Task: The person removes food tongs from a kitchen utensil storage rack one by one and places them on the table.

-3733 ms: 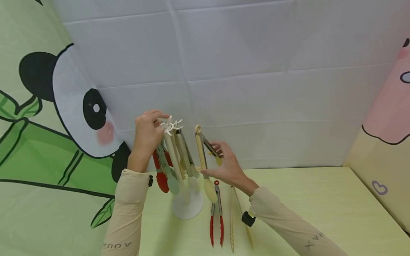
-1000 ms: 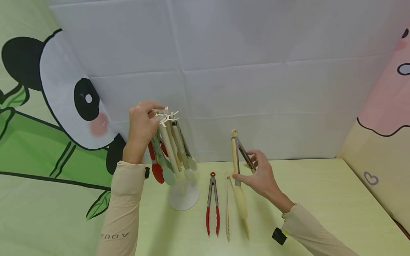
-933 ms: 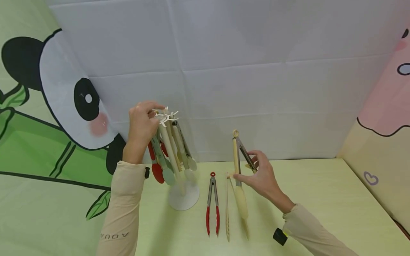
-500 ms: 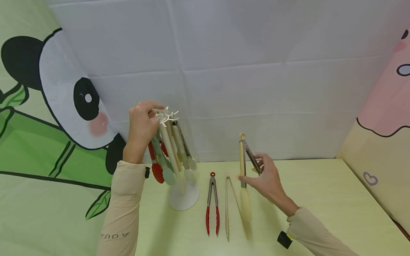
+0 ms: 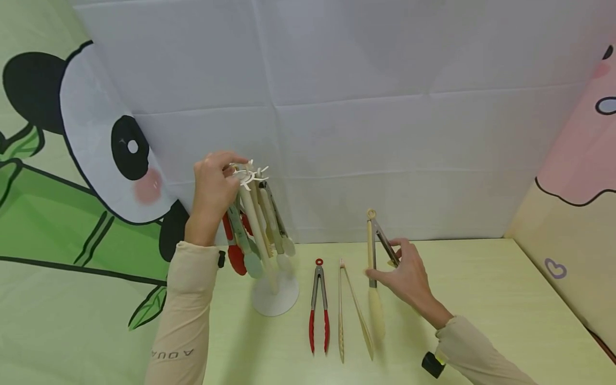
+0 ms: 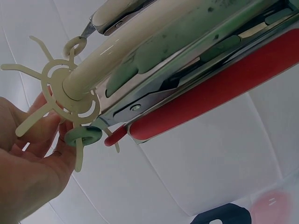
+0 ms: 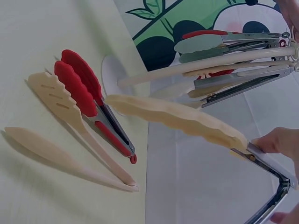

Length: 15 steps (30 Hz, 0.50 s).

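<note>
In the head view my left hand (image 5: 212, 190) grips the white hook ring (image 6: 58, 88) on top of an upright utensil stand (image 5: 264, 302). Red tongs (image 5: 235, 260) and pale green tongs (image 5: 253, 266) hang from it, among several others. To the right, my right hand (image 5: 408, 275) holds cream-headed metal tongs (image 5: 370, 243) by both arms, thumb on one arm and fingers on the other. These tongs are spread, with the ring end up and the scalloped head (image 6: 133, 9) hanging down.
On the pale table (image 5: 481, 299) lie spread red-tipped tongs (image 5: 326, 329) and thin cream tongs (image 5: 341, 334), side by side between the stand and my right hand. A white cloth wall (image 5: 361, 133) closes off the back.
My right hand has carried the cream-headed tongs from beside the stand rightward, past the thin cream tongs, and lowered them toward the table. My left hand stays on the hook ring.
</note>
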{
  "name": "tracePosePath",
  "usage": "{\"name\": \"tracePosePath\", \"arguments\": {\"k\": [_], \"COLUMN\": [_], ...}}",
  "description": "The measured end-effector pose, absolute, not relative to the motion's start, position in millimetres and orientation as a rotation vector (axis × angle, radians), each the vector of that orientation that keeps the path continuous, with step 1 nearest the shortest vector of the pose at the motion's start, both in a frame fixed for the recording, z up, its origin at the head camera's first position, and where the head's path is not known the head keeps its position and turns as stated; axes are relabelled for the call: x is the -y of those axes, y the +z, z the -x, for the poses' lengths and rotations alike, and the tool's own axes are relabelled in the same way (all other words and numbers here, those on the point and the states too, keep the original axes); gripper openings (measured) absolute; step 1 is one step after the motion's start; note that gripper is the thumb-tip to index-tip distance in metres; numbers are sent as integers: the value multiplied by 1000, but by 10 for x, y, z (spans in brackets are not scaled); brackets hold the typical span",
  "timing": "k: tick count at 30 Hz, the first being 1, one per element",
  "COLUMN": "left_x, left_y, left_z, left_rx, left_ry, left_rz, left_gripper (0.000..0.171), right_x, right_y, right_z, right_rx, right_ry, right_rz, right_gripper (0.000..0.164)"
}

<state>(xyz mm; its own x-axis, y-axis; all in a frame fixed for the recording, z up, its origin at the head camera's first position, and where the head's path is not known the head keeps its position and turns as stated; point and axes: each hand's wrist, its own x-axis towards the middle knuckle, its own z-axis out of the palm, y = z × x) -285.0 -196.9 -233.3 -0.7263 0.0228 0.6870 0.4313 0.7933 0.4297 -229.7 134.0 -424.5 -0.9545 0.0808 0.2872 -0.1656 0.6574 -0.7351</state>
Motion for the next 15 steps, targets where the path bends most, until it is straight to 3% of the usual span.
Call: {"name": "tracePosePath", "arguments": {"k": [15], "left_x": [1950], "left_y": [-2313], "left_z": [2826], "left_rx": [2277], "left_ry": [-718], "left_rz": [330], "left_gripper": [42], "right_x": [-1381], "right_y": [-4410], "right_z": [2301], "right_rx": [2646], "right_ry": [1171], "right_rz": [-3], "right_gripper": [76]}}
